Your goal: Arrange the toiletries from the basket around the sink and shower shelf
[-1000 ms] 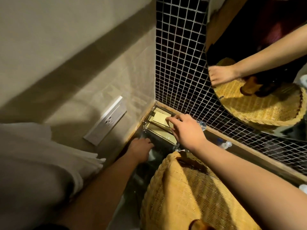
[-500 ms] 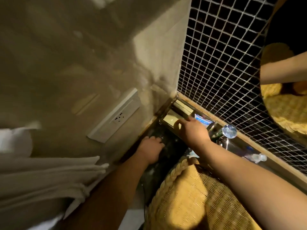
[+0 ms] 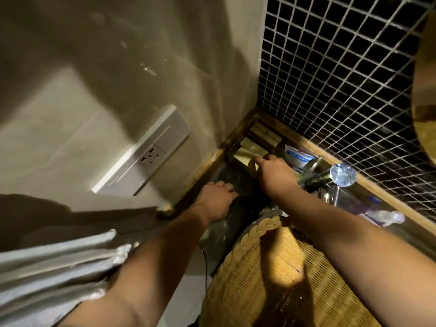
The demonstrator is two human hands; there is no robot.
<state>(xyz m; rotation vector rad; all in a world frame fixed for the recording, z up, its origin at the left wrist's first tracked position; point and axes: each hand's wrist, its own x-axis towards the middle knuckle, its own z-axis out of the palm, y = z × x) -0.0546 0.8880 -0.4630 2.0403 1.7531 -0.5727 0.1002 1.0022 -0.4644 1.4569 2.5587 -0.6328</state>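
A yellow flat box (image 3: 247,149) lies in the back corner of the dark counter (image 3: 226,230), beside wooden slats. My right hand (image 3: 273,172) reaches over it, thumb and fingertips closed on its near edge. My left hand (image 3: 218,198) rests palm down on the counter by the wall, holding nothing. The woven basket (image 3: 266,279) stands in front of me under my right forearm; its contents are out of view. A white and blue packet (image 3: 298,158) leans just right of my right hand.
A metal tap with a crystal knob (image 3: 342,175) stands right of my right hand. A small clear bottle (image 3: 388,217) lies along the wooden ledge under the black mosaic wall (image 3: 342,79). A wall socket (image 3: 151,154) and folded towels (image 3: 59,263) are on the left.
The view has swung left and closer to the corner. My right hand has stayed on the yellow box, sliding slightly toward its near edge. My left hand has stayed on the counter.
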